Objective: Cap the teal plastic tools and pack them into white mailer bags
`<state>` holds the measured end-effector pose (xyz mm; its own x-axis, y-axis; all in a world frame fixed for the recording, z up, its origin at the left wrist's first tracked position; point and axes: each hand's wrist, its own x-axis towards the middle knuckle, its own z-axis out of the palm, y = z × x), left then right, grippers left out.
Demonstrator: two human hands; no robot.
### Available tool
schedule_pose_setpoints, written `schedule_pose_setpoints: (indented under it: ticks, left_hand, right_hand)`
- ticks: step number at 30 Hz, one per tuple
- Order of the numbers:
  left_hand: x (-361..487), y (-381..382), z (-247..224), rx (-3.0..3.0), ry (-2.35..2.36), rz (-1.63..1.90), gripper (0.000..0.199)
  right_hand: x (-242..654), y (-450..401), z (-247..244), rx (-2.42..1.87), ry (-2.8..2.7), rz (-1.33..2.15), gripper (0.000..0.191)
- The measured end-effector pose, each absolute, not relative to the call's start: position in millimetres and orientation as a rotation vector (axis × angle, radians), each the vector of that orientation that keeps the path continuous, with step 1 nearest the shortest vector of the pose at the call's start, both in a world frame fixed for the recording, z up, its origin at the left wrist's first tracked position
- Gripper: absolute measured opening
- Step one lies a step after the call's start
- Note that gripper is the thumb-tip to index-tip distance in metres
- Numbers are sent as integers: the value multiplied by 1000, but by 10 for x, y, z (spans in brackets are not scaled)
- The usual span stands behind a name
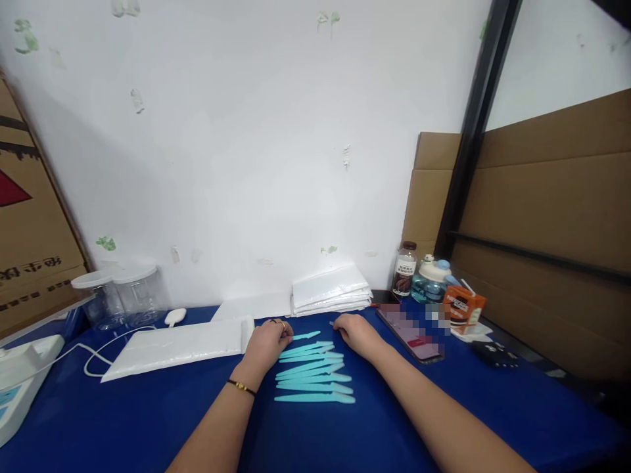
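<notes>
Head view: a blue tabletop (pixel 315 439) is set against a white wall (pixel 246 144) marked by peeled patches (pixel 137 101) and green smudges (pixel 26 37); it is flanked by printed cardboard (pixel 29 223) at left, by plain cardboard (pixel 557 197) and a black post (pixel 478 98) at right. Turquoise tools (pixel 310 398), slim-handled, are laid in a loose column at the tabletop's middle. Topmost tool (pixel 306 336): left end pinched between thumb and fingers of the left hand (pixel 269 339). Right hand (pixel 355 332): fingers curled together, a small pale tip (pixel 332 322) seen at them; what is held cannot be told. Along the wall are ranged clear jars (pixel 140 299), a stack of white packets (pixel 330 290), a brown-capped bottle (pixel 405 270) and a teal jug (pixel 428 287). Nearer are placed a flat white packet (pixel 177 349) beside the left hand and, at right, a phone (pixel 407 330) and an orange carton (pixel 468 307)
</notes>
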<state>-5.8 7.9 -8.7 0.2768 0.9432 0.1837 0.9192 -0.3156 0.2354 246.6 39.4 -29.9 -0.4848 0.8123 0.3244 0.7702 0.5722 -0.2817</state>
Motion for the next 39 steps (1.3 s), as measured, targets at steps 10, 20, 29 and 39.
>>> schedule_pose_setpoints:
  ticks: [10,20,29,39]
  left_hand:
    - [-47,94,-107,2466,1730,491,21]
    - [-14,121,-148,2463,1675,518,22]
    - [-1,122,-160,2465,1672,541,21]
    - [17,103,-150,2449,1615,586,20]
  right_hand:
    - [2454,404,-366,-1179,-2127,434,26]
    - [2344,349,-369,-1050,-2097,583,21]
    - [2331,316,-364,-1043,-2091,542,22]
    - [2307,305,-360,-1044,-2086,560,24]
